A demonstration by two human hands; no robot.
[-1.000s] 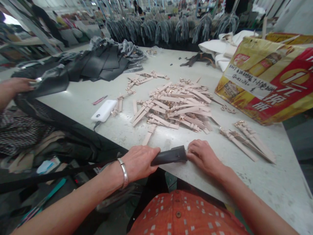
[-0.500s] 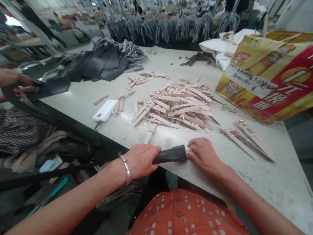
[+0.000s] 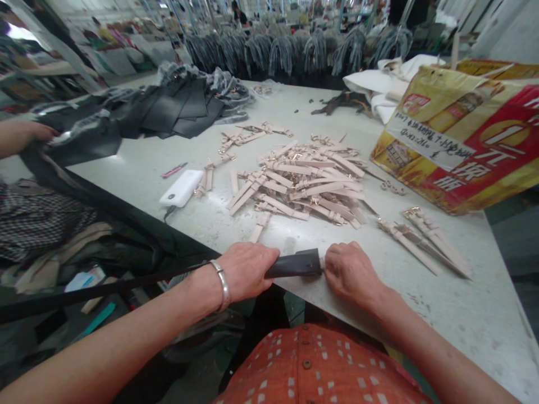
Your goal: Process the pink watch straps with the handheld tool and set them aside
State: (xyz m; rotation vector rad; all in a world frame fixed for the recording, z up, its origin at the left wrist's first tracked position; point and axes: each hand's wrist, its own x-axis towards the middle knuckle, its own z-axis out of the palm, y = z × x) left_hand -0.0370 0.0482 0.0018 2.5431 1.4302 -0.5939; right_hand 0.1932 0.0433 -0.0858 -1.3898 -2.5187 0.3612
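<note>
Two hands meet on one black strap (image 3: 295, 264) at the near edge of the table (image 3: 463, 314). Far left, a co-worker's hand (image 3: 25, 133) rests on dark material, well apart. The strap's thin length comes in from the lower left, off the table, and passes into the left hand (image 3: 248, 272). That hand is closed full round it, knuckles up, with a bracelet (image 3: 223, 283) on the wrist. The strap's long axis runs left to right along the table edge. Its broad end juts out to the right of that fist and lies flat on the table. The right hand (image 3: 351, 272) is touching that end, fingers curled down over it. The fingertips are hidden, so I cannot tell if they pinch it. Beyond lies a pile of pale straps (image 3: 303, 185), and far right a cardboard box (image 3: 463, 140).
</note>
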